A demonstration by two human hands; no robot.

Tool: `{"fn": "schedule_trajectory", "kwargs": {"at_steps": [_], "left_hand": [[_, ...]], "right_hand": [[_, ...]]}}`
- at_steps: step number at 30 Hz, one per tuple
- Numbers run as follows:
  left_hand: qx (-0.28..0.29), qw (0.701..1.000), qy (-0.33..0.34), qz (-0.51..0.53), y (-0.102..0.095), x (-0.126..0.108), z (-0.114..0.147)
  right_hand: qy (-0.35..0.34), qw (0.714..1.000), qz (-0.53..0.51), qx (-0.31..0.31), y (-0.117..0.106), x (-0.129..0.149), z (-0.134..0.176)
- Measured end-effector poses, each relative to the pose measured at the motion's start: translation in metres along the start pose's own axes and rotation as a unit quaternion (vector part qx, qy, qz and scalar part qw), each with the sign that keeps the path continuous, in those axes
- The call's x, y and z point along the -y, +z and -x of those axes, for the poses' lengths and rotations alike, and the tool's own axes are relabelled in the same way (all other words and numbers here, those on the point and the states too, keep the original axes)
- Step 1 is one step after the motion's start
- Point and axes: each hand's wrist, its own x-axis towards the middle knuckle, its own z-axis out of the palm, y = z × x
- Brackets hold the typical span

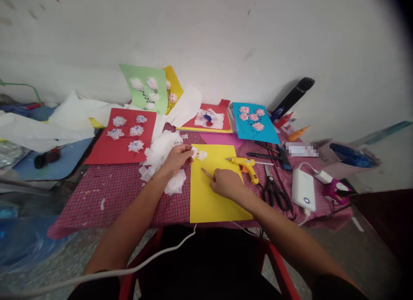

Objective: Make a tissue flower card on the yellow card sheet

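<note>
A yellow sheet of paper [209, 201] lies in front of me at the table's near edge. Close to its top left corner sits a small cluster of white tissue [201, 155]. My left hand [180, 158] pinches a small piece of white tissue paper [194, 152] beside that cluster. Over the middle of the sheet, my right hand [226, 182] is closed around a thin brown stick, perhaps a pencil [207, 173], its tip pointing up and left. Under and beside my left forearm, loose white tissue squares [161, 149] are heaped.
Right of the sheet lie a yellow glue gun [247, 164], black-handled scissors [272, 190] and a white power bank [303, 190] with cables. Red [129, 136], green [145, 87] and blue [256, 119] sheets with tissue flowers stand or lie behind. A bottle of orange paint [298, 133] is further right.
</note>
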Motion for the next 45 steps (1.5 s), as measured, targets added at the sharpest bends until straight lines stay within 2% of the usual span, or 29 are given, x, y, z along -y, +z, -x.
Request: {"fn": "schedule_trajectory", "kwargs": {"at_steps": [3, 5, 7, 10, 13, 18, 21, 24, 27, 31, 33, 35, 38, 40, 45], "left_hand": [[0.008, 1.0, 0.003, 0.006, 0.001, 0.002, -0.001], [0.017, 1.0, 0.002, 0.008, 0.002, 0.004, -0.002], [0.026, 1.0, 0.0, 0.008, 0.002, 0.005, -0.001], [0.041, 0.999, 0.001, -0.007, 0.003, 0.004, 0.001], [0.051, 0.999, 0.008, -0.017, 0.004, 0.003, 0.003], [0.056, 0.998, 0.021, -0.017, 0.005, 0.004, 0.003], [0.055, 0.998, 0.016, -0.027, 0.005, 0.006, 0.002], [0.074, 0.996, 0.015, -0.037, 0.002, 0.005, 0.002], [0.117, 0.992, 0.041, -0.034, -0.001, 0.003, 0.004], [0.158, 0.982, 0.091, -0.057, -0.003, 0.003, 0.006], [0.167, 0.978, 0.102, -0.068, -0.003, 0.004, 0.006], [0.17, 0.976, 0.108, -0.079, -0.003, 0.005, 0.006], [0.167, 0.974, 0.125, -0.093, -0.004, 0.003, 0.007], [0.17, 0.973, 0.129, -0.091, -0.005, 0.001, 0.008], [0.209, 0.971, 0.078, -0.088, -0.006, -0.003, 0.013]], "right_hand": [[-0.009, 1.0, -0.009, -0.011, -0.003, -0.009, 0.0], [-0.011, 0.998, -0.046, -0.043, -0.004, -0.018, 0.0], [-0.016, 0.988, -0.123, -0.094, -0.004, -0.023, -0.001], [-0.045, 0.953, -0.259, -0.147, -0.003, -0.021, -0.007], [-0.073, 0.93, -0.325, -0.155, -0.001, -0.013, -0.013], [-0.07, 0.928, -0.328, -0.162, -0.001, -0.004, -0.018], [-0.059, 0.928, -0.337, -0.148, -0.002, -0.004, -0.018], [-0.022, 0.908, -0.407, -0.098, -0.005, -0.007, -0.017], [0.021, 0.861, -0.507, -0.026, -0.012, -0.015, -0.016], [0.002, 0.783, -0.622, 0.029, -0.023, -0.026, -0.017], [-0.009, 0.76, -0.649, 0.041, -0.025, -0.03, -0.017], [-0.019, 0.748, -0.661, 0.051, -0.025, -0.033, -0.017], [-0.034, 0.744, -0.665, 0.056, -0.022, -0.037, -0.018], [-0.043, 0.754, -0.653, 0.054, -0.02, -0.039, -0.017], [-0.059, 0.823, -0.565, 0.017, -0.017, -0.044, -0.013]]}}
